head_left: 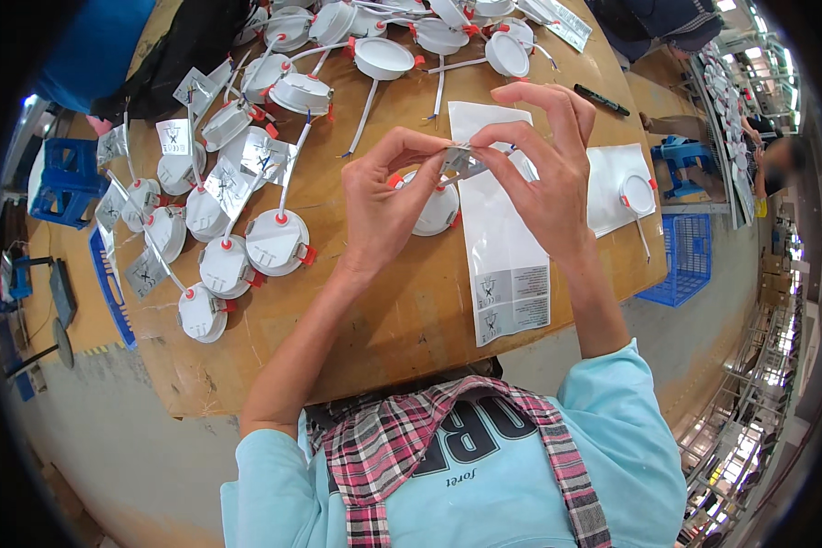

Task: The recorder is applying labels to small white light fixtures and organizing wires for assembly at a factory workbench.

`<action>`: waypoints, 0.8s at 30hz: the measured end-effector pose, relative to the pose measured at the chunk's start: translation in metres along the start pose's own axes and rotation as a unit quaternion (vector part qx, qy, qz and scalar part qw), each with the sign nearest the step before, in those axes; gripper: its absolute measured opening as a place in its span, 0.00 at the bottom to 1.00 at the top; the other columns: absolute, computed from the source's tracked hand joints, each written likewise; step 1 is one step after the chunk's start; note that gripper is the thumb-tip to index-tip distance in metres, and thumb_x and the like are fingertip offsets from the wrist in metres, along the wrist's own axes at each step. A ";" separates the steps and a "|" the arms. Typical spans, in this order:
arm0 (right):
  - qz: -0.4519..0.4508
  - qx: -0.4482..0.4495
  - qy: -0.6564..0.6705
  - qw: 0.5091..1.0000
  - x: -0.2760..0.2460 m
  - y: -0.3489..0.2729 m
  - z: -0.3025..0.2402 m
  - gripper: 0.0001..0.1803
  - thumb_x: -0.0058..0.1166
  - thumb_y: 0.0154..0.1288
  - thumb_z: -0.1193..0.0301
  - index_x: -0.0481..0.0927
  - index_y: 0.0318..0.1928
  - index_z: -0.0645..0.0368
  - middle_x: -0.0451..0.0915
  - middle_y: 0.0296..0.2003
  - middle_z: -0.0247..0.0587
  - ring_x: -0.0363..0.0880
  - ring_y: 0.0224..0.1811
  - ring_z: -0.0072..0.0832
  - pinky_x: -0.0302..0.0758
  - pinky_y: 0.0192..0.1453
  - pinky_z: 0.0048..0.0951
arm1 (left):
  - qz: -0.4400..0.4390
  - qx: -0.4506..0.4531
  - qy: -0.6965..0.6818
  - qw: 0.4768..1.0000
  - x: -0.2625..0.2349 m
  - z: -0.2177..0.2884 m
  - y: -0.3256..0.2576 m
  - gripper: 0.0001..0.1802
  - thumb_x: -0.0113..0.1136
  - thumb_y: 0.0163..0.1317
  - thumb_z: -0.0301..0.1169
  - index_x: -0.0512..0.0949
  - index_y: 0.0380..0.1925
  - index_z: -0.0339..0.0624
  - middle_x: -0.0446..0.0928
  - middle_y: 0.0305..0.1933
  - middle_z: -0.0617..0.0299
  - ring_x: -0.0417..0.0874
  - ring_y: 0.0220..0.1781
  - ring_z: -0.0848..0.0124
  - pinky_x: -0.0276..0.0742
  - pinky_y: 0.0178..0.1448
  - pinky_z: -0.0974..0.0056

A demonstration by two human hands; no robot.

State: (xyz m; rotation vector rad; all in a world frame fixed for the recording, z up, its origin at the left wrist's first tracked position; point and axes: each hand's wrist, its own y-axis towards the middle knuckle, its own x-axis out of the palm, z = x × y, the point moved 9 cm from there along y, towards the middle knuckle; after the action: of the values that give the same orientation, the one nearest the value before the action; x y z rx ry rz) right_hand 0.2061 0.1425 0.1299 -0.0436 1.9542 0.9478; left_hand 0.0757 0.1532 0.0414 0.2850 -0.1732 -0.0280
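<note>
Over the middle of the wooden table [365,301], my left hand [381,196] pinches one end of a small silver label [457,160]. My right hand [550,173] grips its other end between thumb and forefinger, the other fingers raised. The label is at the white cable of a round white downlight [434,212]; whether it is stuck to the cable I cannot tell. That downlight lies just behind my fingers, with red clips at its sides, and is partly hidden by my left hand. Under my right hand lies a white label sheet [505,251], with printed silver labels at its near end.
Many labelled downlights [277,240] crowd the left side, and more downlights [384,57] lie at the back. To the right, one small downlight [637,194] rests on a white sheet [607,169] near a black marker [602,100]. A blue crate [680,260] stands beyond the right edge.
</note>
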 end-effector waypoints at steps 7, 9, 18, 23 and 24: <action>0.068 -0.064 0.000 0.996 0.005 -0.009 -0.004 0.09 0.67 0.46 0.74 0.83 0.30 0.50 0.77 0.43 0.31 0.68 0.52 0.34 0.66 0.56 0.35 | -0.022 -0.111 -0.128 0.985 -0.002 -0.025 0.004 0.03 0.59 0.60 0.21 0.79 0.33 0.33 0.82 0.35 0.59 0.82 0.37 0.79 0.77 0.41 0.72; 0.078 -0.072 0.000 0.994 0.006 -0.010 -0.003 0.09 0.67 0.46 0.74 0.83 0.30 0.51 0.77 0.43 0.31 0.68 0.51 0.34 0.67 0.57 0.35 | -0.025 -0.124 -0.134 0.983 -0.002 -0.027 0.004 0.03 0.59 0.60 0.22 0.79 0.33 0.33 0.82 0.34 0.60 0.81 0.36 0.79 0.77 0.41 0.72; 0.085 -0.026 -0.030 0.996 -0.005 -0.015 -0.025 0.08 0.66 0.49 0.68 0.80 0.27 0.52 0.73 0.40 0.32 0.64 0.48 0.35 0.62 0.51 0.38 | 0.046 -0.107 -0.071 0.991 -0.006 -0.023 -0.001 0.04 0.60 0.59 0.24 0.79 0.32 0.33 0.82 0.32 0.61 0.82 0.35 0.78 0.77 0.40 0.72; -0.005 0.070 -0.035 0.997 0.012 -0.013 -0.016 0.11 0.64 0.53 0.61 0.79 0.26 0.54 0.72 0.35 0.32 0.63 0.47 0.35 0.57 0.50 0.38 | 0.048 0.067 0.185 0.979 0.002 0.018 -0.006 0.05 0.63 0.54 0.23 0.79 0.32 0.37 0.83 0.30 0.57 0.85 0.32 0.71 0.76 0.34 0.68; -0.019 0.080 -0.043 0.996 0.014 -0.013 -0.014 0.11 0.64 0.53 0.62 0.79 0.26 0.54 0.72 0.36 0.32 0.63 0.47 0.35 0.57 0.50 0.38 | 0.045 0.068 0.185 0.979 0.004 0.020 -0.006 0.05 0.63 0.54 0.23 0.79 0.32 0.37 0.83 0.30 0.57 0.85 0.32 0.71 0.76 0.34 0.68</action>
State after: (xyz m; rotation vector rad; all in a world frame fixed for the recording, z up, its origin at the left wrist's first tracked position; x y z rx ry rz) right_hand 0.1933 0.1291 0.1153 0.0515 1.9366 0.7533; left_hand 0.0759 0.1417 0.0591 0.4137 0.1825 0.1264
